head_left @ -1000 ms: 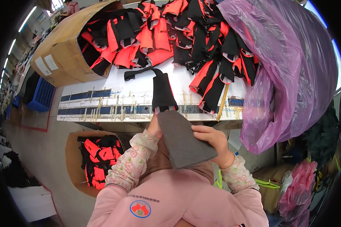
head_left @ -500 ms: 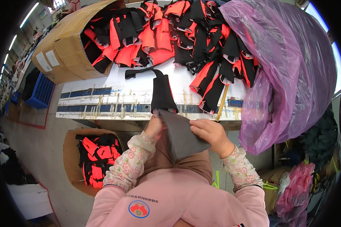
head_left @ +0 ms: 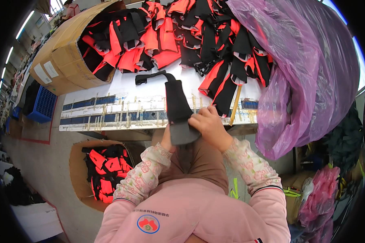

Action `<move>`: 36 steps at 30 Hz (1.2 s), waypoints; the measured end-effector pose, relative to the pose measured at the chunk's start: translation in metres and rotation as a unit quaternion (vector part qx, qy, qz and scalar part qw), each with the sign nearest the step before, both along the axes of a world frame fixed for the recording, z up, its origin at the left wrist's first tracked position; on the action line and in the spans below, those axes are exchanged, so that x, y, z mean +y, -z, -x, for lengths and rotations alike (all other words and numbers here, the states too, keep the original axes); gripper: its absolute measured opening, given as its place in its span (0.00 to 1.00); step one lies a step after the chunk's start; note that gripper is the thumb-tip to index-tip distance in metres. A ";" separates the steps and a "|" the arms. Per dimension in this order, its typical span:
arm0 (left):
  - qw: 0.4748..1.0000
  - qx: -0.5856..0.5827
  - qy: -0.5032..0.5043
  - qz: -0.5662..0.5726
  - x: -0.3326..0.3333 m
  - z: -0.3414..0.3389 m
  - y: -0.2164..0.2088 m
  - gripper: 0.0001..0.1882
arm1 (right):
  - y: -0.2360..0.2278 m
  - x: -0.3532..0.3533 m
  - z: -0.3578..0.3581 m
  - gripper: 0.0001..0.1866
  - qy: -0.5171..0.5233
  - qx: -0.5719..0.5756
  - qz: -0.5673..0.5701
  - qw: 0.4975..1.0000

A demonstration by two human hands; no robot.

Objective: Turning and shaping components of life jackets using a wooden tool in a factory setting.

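At the counter (head_left: 121, 109) edge, right hand (head_left: 209, 125) and left hand (head_left: 166, 139) clamp a grey insert (head_left: 184, 133), apparently partway inside a black sleeve (head_left: 176, 103); heaps of orange-black pieces (head_left: 198, 36) wait behind.

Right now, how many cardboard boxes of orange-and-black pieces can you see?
2: one box tipped on the table's left end, one floor box under the table edge. Others may be hidden.

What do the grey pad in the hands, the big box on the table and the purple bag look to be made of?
Grey pad: seemingly foam or stiff felt, matte, flat with clean edges; unsure which. Box: brown corrugated cardboard, dull, flaps folded open. Purple bag: thin plastic film, glossy, see-through and wrinkled.
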State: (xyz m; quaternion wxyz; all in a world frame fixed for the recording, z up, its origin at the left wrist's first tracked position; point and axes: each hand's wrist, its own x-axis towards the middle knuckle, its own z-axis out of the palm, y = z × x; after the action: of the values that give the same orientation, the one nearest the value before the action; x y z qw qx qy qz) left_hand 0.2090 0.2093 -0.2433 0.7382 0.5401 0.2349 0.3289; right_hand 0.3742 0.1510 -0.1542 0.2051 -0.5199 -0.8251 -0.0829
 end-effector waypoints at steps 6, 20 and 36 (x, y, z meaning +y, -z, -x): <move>0.969 -0.055 -0.082 0.225 -0.009 0.001 -0.001 0.17 | -0.006 -0.019 0.020 0.16 0.036 0.008 0.023 0.999; 0.960 0.068 -0.200 0.183 -0.026 -0.003 0.064 0.13 | 0.069 0.005 0.058 0.08 0.068 0.037 0.195 0.978; 0.965 0.106 -0.230 0.073 -0.019 -0.016 0.028 0.09 | 0.060 0.063 0.063 0.07 0.074 -0.008 0.272 0.959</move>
State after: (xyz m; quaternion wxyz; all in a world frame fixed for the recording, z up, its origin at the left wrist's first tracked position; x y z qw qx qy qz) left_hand 0.2255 0.1903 -0.2709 0.6510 0.4482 0.4531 0.4122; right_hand 0.3110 0.2139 -0.2147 0.0425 -0.6151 -0.7773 0.1251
